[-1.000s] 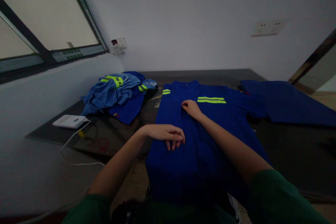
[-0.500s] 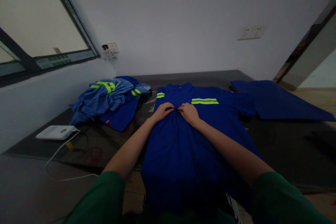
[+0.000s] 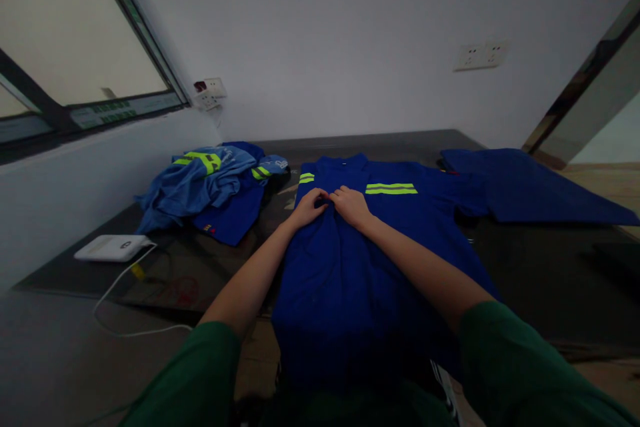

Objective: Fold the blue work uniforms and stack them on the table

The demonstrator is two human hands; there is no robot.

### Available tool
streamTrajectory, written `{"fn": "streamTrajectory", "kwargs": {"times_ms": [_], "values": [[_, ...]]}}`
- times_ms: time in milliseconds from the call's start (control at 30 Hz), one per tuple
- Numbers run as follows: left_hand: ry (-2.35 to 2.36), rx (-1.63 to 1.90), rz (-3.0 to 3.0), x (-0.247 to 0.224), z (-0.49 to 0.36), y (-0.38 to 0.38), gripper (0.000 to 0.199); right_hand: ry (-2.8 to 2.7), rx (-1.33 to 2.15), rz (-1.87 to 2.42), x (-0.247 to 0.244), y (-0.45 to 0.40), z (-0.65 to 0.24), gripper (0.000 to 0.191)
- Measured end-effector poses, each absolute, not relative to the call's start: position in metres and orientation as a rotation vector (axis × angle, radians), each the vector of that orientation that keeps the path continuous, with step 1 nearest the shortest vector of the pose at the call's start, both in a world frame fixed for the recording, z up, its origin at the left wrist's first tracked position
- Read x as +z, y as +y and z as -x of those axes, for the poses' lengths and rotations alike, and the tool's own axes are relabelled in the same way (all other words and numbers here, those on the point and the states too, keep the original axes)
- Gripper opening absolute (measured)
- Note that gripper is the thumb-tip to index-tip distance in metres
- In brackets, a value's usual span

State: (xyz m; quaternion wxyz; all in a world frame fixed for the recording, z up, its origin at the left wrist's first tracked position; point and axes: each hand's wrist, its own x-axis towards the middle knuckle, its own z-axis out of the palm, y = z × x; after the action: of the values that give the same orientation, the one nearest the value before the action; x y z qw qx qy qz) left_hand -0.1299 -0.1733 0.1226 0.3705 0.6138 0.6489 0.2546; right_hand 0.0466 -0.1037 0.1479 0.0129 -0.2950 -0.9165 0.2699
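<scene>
I see the blue shirt (image 3: 343,293) spread on the surface (image 3: 540,273), collar (image 3: 343,162) farthest, its long axis running toward the camera and past the near edge. From the grip, most cloth lies nearer and rightward. Left hand (image 3: 310,207) and right hand (image 3: 351,205), equally near, meet below the collar, each pinching the shirt front. I see no container.

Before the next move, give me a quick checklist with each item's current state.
1. Left hand and right hand together at the blue shirt's front: ok.
2. Fabric firmly pinched between the fingers: cannot tell, too small.
3. Collar pointing toward the wall: ok.
4. Shirt front smooth: not ok, creased below the hands.
5. White device apart from the shirt: ok.
</scene>
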Motion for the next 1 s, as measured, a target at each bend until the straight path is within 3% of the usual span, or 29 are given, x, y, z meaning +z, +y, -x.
{"fn": "streamTrajectory", "kwargs": {"times_ms": [233, 600, 1000], "values": [[1.606, 0.573, -1.641, 0.132, 0.132, -0.174, 0.023, -2.734, 0.983, 1.175, 0.141, -0.105, -0.044, 0.022], [1.619, 0.367, -1.836, 0.131, 0.13, -0.172, 0.017, -2.698, 1.232, 1.015, 0.133, -0.108, -0.057, 0.025], [1.761, 0.124, -2.011, 0.131, 0.11, -0.166, 0.017, -2.857, 1.067, 0.811, 0.137, -0.124, -0.085, 0.035]]}}
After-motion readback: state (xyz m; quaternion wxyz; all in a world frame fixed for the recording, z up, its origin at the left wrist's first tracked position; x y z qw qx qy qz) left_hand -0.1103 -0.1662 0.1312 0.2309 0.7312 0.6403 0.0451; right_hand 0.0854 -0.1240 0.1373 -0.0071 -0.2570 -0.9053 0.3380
